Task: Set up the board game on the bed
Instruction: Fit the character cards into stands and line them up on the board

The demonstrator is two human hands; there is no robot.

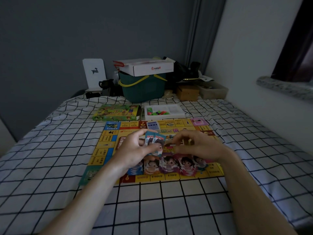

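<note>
1. The game board [108, 141] is lying flat on the checked bed [50, 158], a row of character cards [169, 164] along its near edge.
2. The left hand [135, 150] is pinching a small fan of cards [155, 141] above the board.
3. The right hand [198, 145] is hovering beside them with curled fingers; whether its grip is holding anything cannot be told.
4. The game box [116, 112] and a white tray of pieces [163, 111] are sitting just behind the board.

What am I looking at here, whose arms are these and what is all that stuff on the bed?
There is one picture, from a camera worn on a person's head, looking down at their own arms. No machine is involved. The left hand holds a few blue cards; the right hand hovers beside them, fingers curled. Below lies a yellow game board on the checked bed sheet, with a row of character cards on it. Behind it sit the green game box and a white tray of coloured pieces.
</note>
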